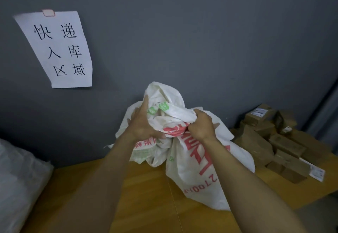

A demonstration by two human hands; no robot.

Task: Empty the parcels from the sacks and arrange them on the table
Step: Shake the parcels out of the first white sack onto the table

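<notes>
A white woven sack (193, 161) with red and green print is bunched up over the wooden table (95, 192), near the grey wall. My left hand (142, 123) holds the sack's crumpled upper left part, fingers wrapped into the cloth. My right hand (200, 125) grips a gathered fold of the sack at its upper right. Both forearms reach in from the lower edge. A pile of brown cardboard parcels (274, 141) lies on the table at the right, some with white labels. What the sack contains is hidden.
A second white sack (20, 176) sits at the left edge, partly out of frame. A paper sign (58, 50) with black characters is taped on the wall. The table's right edge drops off near the lower right corner.
</notes>
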